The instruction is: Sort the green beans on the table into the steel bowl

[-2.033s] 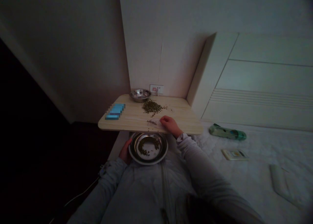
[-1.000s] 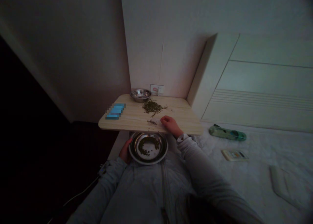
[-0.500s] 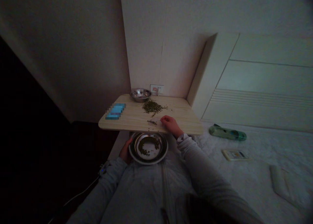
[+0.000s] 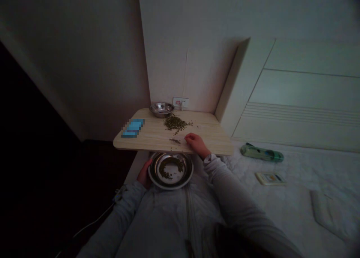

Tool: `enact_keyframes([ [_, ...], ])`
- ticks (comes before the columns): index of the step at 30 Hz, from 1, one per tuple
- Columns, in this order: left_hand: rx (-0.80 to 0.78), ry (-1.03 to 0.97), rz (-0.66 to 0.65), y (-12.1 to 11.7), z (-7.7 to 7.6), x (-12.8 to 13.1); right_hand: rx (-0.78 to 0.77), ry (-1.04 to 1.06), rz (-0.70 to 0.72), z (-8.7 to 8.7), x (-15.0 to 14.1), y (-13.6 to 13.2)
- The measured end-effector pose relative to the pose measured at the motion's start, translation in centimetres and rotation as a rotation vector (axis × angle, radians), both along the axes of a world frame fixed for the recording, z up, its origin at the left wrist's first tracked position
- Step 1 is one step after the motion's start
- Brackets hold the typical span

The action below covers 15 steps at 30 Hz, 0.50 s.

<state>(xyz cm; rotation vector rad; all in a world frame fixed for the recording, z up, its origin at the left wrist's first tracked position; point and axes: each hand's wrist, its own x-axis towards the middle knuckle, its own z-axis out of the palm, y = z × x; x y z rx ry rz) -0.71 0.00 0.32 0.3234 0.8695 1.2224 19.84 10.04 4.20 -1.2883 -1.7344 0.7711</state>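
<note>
You're in a dim rm: cream-painted wall [image 4: 191,51] ahead w/ small white wall socket [image 4: 180,102], white panelled bed headboard [image 4: 298,93] & soft white bedding [image 4: 315,168] to yr right. Pale wood-top table [image 4: 208,136] sits in the corner; floor [image 4: 56,183] on yr left too dark to make out.

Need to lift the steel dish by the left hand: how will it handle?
The shallow steel dish looks thin and stiff, so it will probably feel light and won't bend. Its polished rim may be somewhat slippery. The loose green seeds inside could easily roll and spill if it tilts.
</note>
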Motion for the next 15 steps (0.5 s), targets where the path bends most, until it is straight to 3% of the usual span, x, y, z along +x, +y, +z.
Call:
enact_keyframes([
  [15, 0.021, 0.009, 0.003, 0.09, -0.14, 0.02, 0.012, 0.008, 0.012, -0.46, 0.10, 0.33],
])
